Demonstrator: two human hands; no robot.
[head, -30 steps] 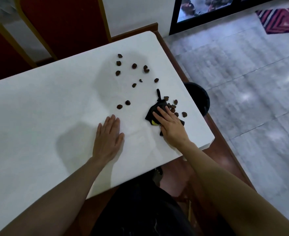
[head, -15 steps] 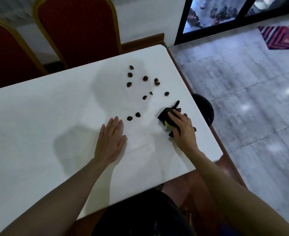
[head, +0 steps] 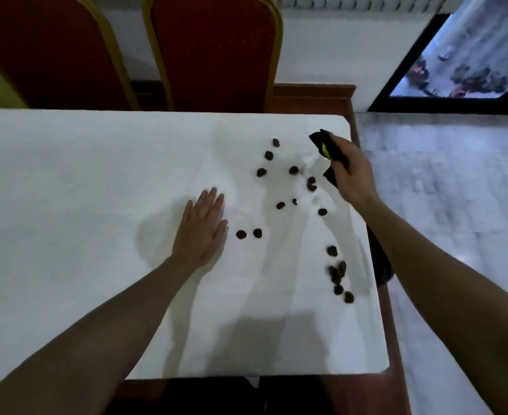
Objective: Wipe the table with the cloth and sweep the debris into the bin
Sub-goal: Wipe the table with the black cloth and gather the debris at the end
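Cloth, black with a small yellow patch, is bunched inside the right hand, whose fingers are closed around it, in the upper right of the frame near the far right corner of the white table. Left hand lies flat and spread on the table at centre, gripping nothing. Dark debris pieces are scattered between the hands, and more sit in a cluster near the right edge. Something dark shows just beyond that edge; I cannot tell what it is. Two red chairs stand behind the table.

Red chairs w/ gold trim, white wall, grey tile floor.
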